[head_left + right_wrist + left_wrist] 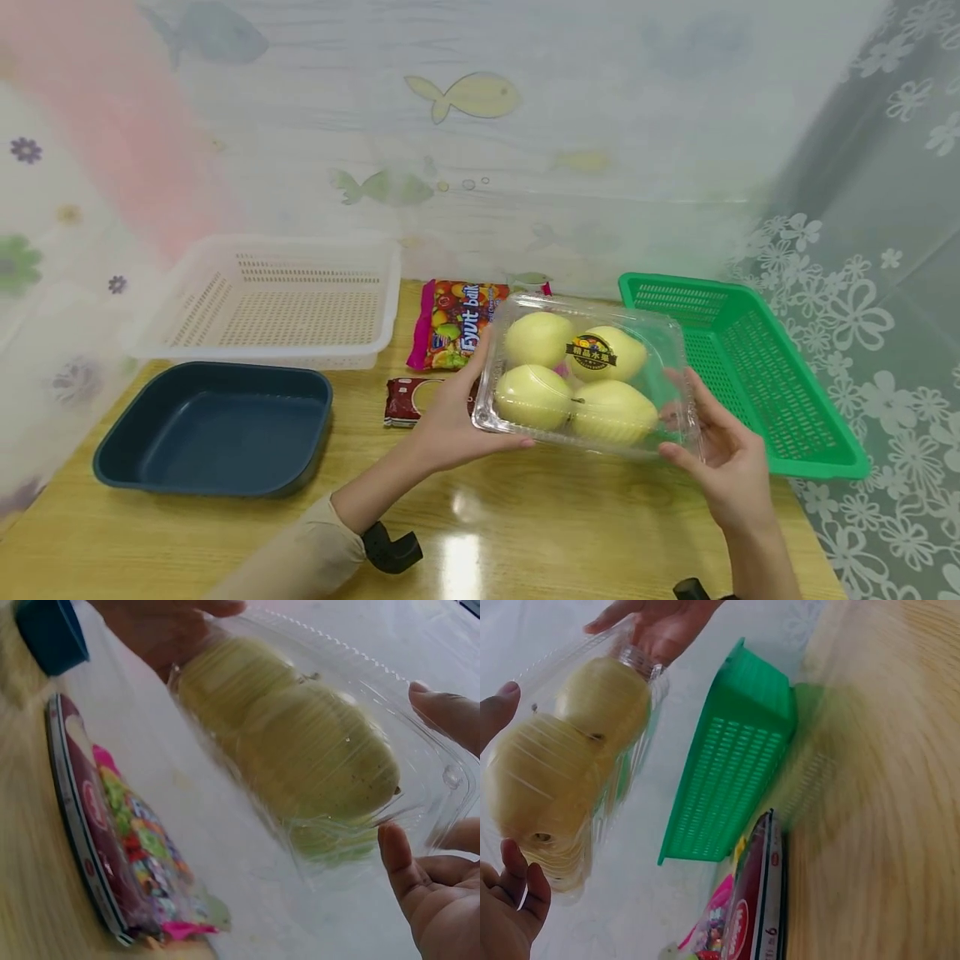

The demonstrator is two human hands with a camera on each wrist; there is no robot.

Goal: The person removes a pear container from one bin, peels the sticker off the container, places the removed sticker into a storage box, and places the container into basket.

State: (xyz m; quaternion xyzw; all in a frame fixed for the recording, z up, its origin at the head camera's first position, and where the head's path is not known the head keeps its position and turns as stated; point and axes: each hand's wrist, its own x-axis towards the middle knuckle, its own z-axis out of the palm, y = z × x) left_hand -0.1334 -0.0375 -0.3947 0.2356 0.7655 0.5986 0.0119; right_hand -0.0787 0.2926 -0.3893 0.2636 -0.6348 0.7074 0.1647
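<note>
Both hands hold a clear plastic clamshell box [663,325] above the table, one at each end, its top tilted toward the head camera. Inside sit several pale yellow-green fruits [534,398], pear- or apple-like, and a dark label [591,352] is on the lid. My left hand [450,425] grips the left end, thumb along the front edge. At the other end my right hand [731,467] has its thumb at the near corner and its fingers behind the side. In the right wrist view, the fruits [319,750] show through the box's side.
Behind the box lie a colourful candy bag [450,325] and a dark red snack packet [401,402]. A green basket [813,400] stands at right, a white basket [386,308] at back left, a dark blue basin [217,492] in front of it. Patterned curtains [480,167] hang behind the wooden table [570,533].
</note>
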